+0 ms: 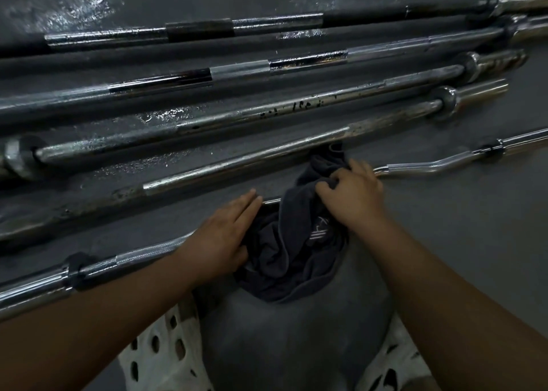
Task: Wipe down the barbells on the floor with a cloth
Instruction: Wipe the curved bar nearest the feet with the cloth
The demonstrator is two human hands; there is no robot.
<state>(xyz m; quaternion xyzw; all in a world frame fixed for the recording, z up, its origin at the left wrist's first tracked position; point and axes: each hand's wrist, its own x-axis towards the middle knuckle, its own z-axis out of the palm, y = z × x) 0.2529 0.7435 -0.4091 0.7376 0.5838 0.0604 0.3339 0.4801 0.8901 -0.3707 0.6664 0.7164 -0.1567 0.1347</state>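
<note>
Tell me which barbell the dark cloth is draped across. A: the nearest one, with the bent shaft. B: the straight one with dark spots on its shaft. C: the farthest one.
A: the dark cloth lies bunched across the nearest bent bar, gripped by the right hand.

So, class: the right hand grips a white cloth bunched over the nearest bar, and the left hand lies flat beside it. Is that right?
Not quite: the head view shows the cloth is dark, not white. The rest stands: the right hand grips it over the nearest bar, and the left hand lies flat beside it.
</note>
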